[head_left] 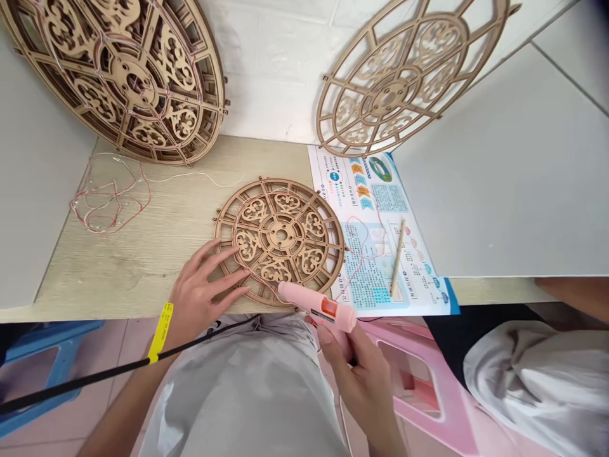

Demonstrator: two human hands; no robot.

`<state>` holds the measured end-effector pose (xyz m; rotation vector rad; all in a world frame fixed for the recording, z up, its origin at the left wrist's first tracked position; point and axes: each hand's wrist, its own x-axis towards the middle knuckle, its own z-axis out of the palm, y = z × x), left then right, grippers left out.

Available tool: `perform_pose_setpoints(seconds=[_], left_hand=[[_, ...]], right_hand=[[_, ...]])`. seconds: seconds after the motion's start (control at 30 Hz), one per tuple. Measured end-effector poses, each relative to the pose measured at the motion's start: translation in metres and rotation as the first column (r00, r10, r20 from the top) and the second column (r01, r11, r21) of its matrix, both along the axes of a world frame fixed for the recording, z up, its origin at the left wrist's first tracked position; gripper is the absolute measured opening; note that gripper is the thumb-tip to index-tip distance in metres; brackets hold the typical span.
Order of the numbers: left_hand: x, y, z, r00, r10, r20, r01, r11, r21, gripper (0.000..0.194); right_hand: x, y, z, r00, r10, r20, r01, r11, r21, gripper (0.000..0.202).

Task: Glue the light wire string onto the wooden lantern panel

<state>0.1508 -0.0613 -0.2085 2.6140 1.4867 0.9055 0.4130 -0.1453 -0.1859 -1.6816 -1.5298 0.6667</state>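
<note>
A round wooden openwork disc (281, 235) with scroll cut-outs lies flat at the table's front edge. My left hand (202, 285) rests on its left rim with the fingers spread. In my right hand (354, 368) is a pink hot glue gun (318, 304), gripped by its handle. Its nozzle points left, over the front rim of the disc; whether it touches the wood I cannot tell. A thin red and white wire (236, 222) runs along the disc's left side, and a red wire (364, 251) trails off to the right over a printed sheet.
Stacked wooden discs (136, 82) lean at the back left, another disc (387, 95) at the back right. Tangled wire (111, 203) lies left. A thin wooden stick (398, 257) lies on the printed sheet (380, 203). Grey partitions (504, 184) flank the table; another person's sleeve (547, 381) shows right.
</note>
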Motion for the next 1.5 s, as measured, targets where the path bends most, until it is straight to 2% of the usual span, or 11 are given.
perform_pose_setpoints(seconds=[0.2,0.4,0.5,0.57,0.67,0.77,0.83,0.97,1.1,1.27,1.5], left_hand=[[-0.004,0.002,0.004,0.995,-0.048,-0.086,0.051,0.998,0.041,0.027],[-0.013,0.009,0.012,0.967,-0.133,-0.215,0.139,0.990,0.011,0.036],[-0.013,0.013,0.017,0.958,-0.157,-0.242,0.170,0.985,0.035,0.034],[-0.013,0.015,0.020,0.955,-0.178,-0.238,0.190,0.981,0.029,0.034],[-0.015,0.018,0.021,0.958,-0.190,-0.214,0.197,0.980,0.010,0.033],[-0.017,0.021,0.018,0.961,-0.206,-0.184,0.210,0.978,0.002,0.034],[-0.017,0.023,0.014,0.964,-0.218,-0.151,0.220,0.976,-0.004,0.035],[-0.011,0.024,0.009,0.980,-0.190,-0.065,0.188,0.981,-0.035,0.028],[-0.007,0.022,0.009,0.983,-0.182,-0.034,0.181,0.983,-0.029,0.030],[-0.009,0.015,0.007,0.997,-0.074,-0.015,0.072,0.994,-0.088,0.052],[-0.009,0.007,0.001,0.994,0.112,-0.011,-0.111,0.967,-0.229,0.074]], right_hand=[[0.004,-0.002,0.002,0.991,-0.127,-0.038,0.125,0.992,-0.034,0.035],[-0.002,0.004,-0.005,1.000,0.004,-0.021,-0.003,0.999,0.052,0.030],[-0.002,0.004,-0.004,0.996,0.021,-0.091,-0.019,0.999,0.027,0.028],[0.005,0.004,0.000,0.983,-0.042,-0.177,0.035,0.998,-0.043,0.031],[0.029,0.006,0.006,0.931,-0.254,-0.264,0.219,0.963,-0.156,0.037],[0.062,0.012,0.009,0.860,-0.421,-0.289,0.399,0.907,-0.132,0.044],[0.079,0.016,0.009,0.848,-0.423,-0.320,0.420,0.904,-0.084,0.045],[0.090,0.023,0.012,0.881,-0.269,-0.389,0.246,0.963,-0.109,0.038],[0.088,0.037,0.013,0.934,-0.068,-0.350,0.007,0.985,-0.173,0.036],[0.098,0.058,0.004,0.917,0.259,-0.303,-0.327,0.923,-0.202,0.036],[0.100,0.069,0.005,0.897,0.322,-0.303,-0.399,0.884,-0.242,0.037]])
